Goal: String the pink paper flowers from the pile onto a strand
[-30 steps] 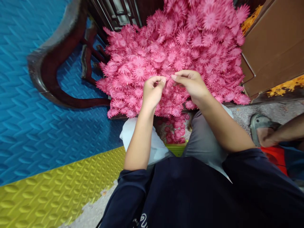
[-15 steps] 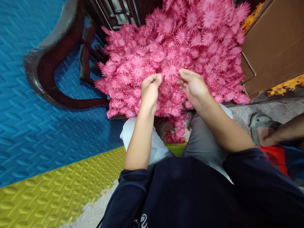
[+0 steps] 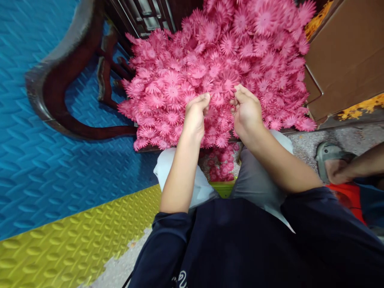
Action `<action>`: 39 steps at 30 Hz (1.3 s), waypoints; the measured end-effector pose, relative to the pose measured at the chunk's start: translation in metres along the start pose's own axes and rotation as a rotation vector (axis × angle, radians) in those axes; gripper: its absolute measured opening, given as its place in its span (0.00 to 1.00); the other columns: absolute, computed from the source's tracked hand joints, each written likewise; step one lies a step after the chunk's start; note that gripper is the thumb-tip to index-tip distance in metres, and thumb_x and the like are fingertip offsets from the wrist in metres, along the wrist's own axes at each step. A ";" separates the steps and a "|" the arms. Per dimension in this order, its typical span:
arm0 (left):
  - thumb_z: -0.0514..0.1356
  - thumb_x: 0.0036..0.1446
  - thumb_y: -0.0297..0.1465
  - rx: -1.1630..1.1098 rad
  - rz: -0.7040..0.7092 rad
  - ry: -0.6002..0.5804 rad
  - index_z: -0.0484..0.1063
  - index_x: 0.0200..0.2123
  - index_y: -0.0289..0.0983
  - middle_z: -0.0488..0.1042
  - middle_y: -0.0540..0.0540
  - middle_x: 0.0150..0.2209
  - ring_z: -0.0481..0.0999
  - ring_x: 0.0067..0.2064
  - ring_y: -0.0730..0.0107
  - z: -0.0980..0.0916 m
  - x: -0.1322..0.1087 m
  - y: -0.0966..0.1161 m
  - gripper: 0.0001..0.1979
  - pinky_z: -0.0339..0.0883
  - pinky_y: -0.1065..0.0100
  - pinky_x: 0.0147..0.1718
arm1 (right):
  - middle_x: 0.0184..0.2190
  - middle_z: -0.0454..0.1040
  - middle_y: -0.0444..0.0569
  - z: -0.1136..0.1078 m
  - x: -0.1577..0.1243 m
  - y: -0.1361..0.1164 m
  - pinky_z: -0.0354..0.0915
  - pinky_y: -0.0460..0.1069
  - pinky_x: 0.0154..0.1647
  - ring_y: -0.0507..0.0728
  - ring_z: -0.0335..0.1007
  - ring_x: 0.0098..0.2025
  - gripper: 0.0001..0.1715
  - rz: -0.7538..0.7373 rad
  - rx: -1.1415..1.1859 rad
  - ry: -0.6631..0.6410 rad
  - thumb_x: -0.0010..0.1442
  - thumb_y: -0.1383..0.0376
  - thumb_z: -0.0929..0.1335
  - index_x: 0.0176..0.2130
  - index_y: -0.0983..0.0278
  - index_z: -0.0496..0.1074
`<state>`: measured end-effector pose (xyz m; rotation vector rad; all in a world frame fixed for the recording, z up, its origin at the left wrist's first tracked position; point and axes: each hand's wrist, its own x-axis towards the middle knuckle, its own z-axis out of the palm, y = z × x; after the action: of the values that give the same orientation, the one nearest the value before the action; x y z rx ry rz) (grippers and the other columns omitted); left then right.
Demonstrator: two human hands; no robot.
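A big heap of pink fabric flowers [image 3: 222, 52] fills the space in front of me. Both of my hands hover over its near edge. My left hand [image 3: 195, 114] is curled, its fingertips pinched together on a pink flower at the top of the fist. My right hand [image 3: 246, 109] is curled too, thumb and fingers closed on a pink flower [image 3: 228, 82] between the two hands. The hands sit a few centimetres apart. More pink flowers [image 3: 221, 164] lie on the floor between my knees.
A dark wooden chair [image 3: 64, 86] stands on blue foam matting [image 3: 36, 132] at the left. Yellow matting [image 3: 69, 244] lies nearer me. A brown cardboard box [image 3: 345, 60] stands at the right, and another person's sandalled foot [image 3: 330, 162] rests at the right edge.
My hands parted, then drew closer again and shifted slightly up the heap. The right hand turned from flat-fingered to curled, and the flower between them moved up.
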<state>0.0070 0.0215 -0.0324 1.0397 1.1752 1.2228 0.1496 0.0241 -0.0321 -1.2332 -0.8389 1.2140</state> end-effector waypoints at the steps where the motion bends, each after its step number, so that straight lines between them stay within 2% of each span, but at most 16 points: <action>1: 0.61 0.57 0.43 -0.001 0.001 0.005 0.72 0.33 0.38 0.68 0.48 0.28 0.72 0.33 0.69 0.000 0.002 -0.002 0.13 0.66 0.65 0.34 | 0.49 0.72 0.48 -0.001 0.002 0.002 0.66 0.44 0.35 0.52 0.70 0.45 0.17 -0.016 -0.012 0.007 0.60 0.57 0.66 0.48 0.57 0.71; 8: 0.59 0.59 0.44 0.041 0.027 0.020 0.74 0.37 0.38 0.69 0.47 0.30 0.75 0.35 0.68 0.003 0.006 0.000 0.15 0.68 0.66 0.32 | 0.49 0.70 0.50 -0.010 0.016 0.020 0.66 0.46 0.36 0.53 0.71 0.44 0.24 -0.166 -0.138 -0.005 0.60 0.47 0.62 0.50 0.57 0.69; 12: 0.58 0.57 0.47 0.087 0.089 0.048 0.74 0.36 0.39 0.69 0.47 0.29 0.75 0.36 0.67 -0.002 0.007 0.003 0.17 0.68 0.65 0.33 | 0.49 0.69 0.50 -0.008 0.014 0.017 0.66 0.46 0.36 0.54 0.71 0.46 0.26 -0.255 -0.183 0.012 0.61 0.45 0.58 0.49 0.58 0.68; 16: 0.59 0.54 0.52 0.111 0.138 0.085 0.73 0.35 0.41 0.69 0.47 0.29 0.74 0.35 0.66 -0.012 0.011 0.004 0.20 0.66 0.64 0.33 | 0.42 0.71 0.48 0.003 -0.001 -0.001 0.66 0.45 0.34 0.52 0.70 0.43 0.19 -0.184 -0.134 0.040 0.61 0.50 0.62 0.43 0.58 0.69; 19: 0.59 0.52 0.54 0.164 0.224 0.167 0.72 0.32 0.42 0.72 0.47 0.31 0.73 0.38 0.65 -0.021 0.011 0.009 0.21 0.66 0.63 0.36 | 0.36 0.71 0.46 0.010 -0.010 -0.011 0.64 0.45 0.32 0.50 0.69 0.37 0.11 -0.098 -0.145 -0.066 0.59 0.55 0.65 0.37 0.60 0.68; 22: 0.59 0.53 0.52 0.280 0.319 0.224 0.69 0.28 0.43 0.73 0.47 0.32 0.72 0.39 0.65 -0.024 0.006 0.018 0.19 0.65 0.64 0.39 | 0.31 0.68 0.44 0.012 -0.012 -0.013 0.63 0.45 0.30 0.49 0.65 0.32 0.08 -0.057 -0.184 -0.153 0.59 0.58 0.66 0.35 0.60 0.67; 25: 0.61 0.53 0.49 0.294 0.294 0.173 0.67 0.25 0.42 0.70 0.50 0.26 0.68 0.32 0.69 -0.022 0.000 0.024 0.18 0.63 0.65 0.35 | 0.28 0.66 0.42 0.012 -0.010 -0.012 0.62 0.45 0.30 0.48 0.63 0.28 0.08 -0.033 -0.196 -0.198 0.58 0.59 0.67 0.34 0.60 0.66; 28: 0.63 0.51 0.50 0.192 0.265 0.125 0.66 0.22 0.41 0.66 0.52 0.22 0.65 0.27 0.73 -0.016 -0.006 0.026 0.20 0.61 0.64 0.32 | 0.27 0.65 0.41 0.013 -0.011 -0.015 0.61 0.44 0.29 0.46 0.61 0.26 0.07 -0.001 -0.176 -0.190 0.57 0.60 0.66 0.33 0.62 0.67; 33: 0.62 0.51 0.52 0.226 0.317 0.127 0.68 0.26 0.40 0.70 0.50 0.28 0.70 0.33 0.71 -0.006 -0.019 0.031 0.20 0.62 0.65 0.36 | 0.25 0.65 0.41 0.019 -0.018 -0.023 0.61 0.43 0.28 0.45 0.59 0.25 0.05 0.007 -0.153 -0.117 0.58 0.63 0.67 0.32 0.62 0.68; 36: 0.67 0.46 0.46 0.304 0.324 0.076 0.69 0.27 0.40 0.69 0.51 0.27 0.68 0.31 0.72 -0.004 -0.023 0.032 0.17 0.61 0.67 0.34 | 0.25 0.66 0.41 0.021 -0.021 -0.024 0.61 0.43 0.29 0.46 0.61 0.27 0.05 -0.022 -0.167 -0.121 0.58 0.63 0.66 0.31 0.62 0.69; 39: 0.67 0.49 0.40 0.361 0.296 0.054 0.70 0.25 0.39 0.70 0.51 0.26 0.68 0.30 0.72 -0.006 -0.021 0.028 0.12 0.61 0.67 0.33 | 0.27 0.67 0.42 0.019 -0.018 -0.023 0.62 0.45 0.32 0.48 0.64 0.30 0.05 -0.055 -0.192 -0.145 0.59 0.64 0.66 0.32 0.62 0.69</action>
<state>-0.0019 0.0028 -0.0031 1.4999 1.3492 1.2985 0.1329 0.0127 -0.0036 -1.2771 -1.1100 1.2110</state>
